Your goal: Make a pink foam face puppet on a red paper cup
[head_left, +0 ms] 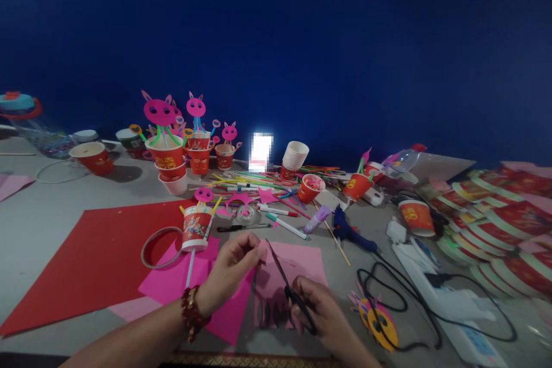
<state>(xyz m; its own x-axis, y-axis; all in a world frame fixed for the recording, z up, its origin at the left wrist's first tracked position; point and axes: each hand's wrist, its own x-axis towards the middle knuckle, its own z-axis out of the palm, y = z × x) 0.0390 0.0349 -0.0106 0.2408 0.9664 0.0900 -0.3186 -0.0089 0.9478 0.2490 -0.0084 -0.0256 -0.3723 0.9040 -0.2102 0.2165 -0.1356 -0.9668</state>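
Note:
My right hand (317,302) is closed around the black handles of a pair of scissors (280,269). The blades point up and to the left, their tip close to my left fingers. My left hand (235,267), with a beaded bracelet at the wrist, is pinched on a small piece of pink paper (262,254), mostly covered by the fingertips. Beneath both hands lies a light pink sheet (308,259) with cut-out gaps along its near edge. To the left, a decorated paper cup (197,227) with a pink face and straws stands by bright pink sheets (228,322).
A large red sheet (95,264) and a tape roll (146,247) lie left. Markers (287,226), a glue stick (317,218) and a blue glue gun (351,233) lie beyond the hands. Black cords loop over a power strip (457,310) on the right, near stacked red cups (500,230).

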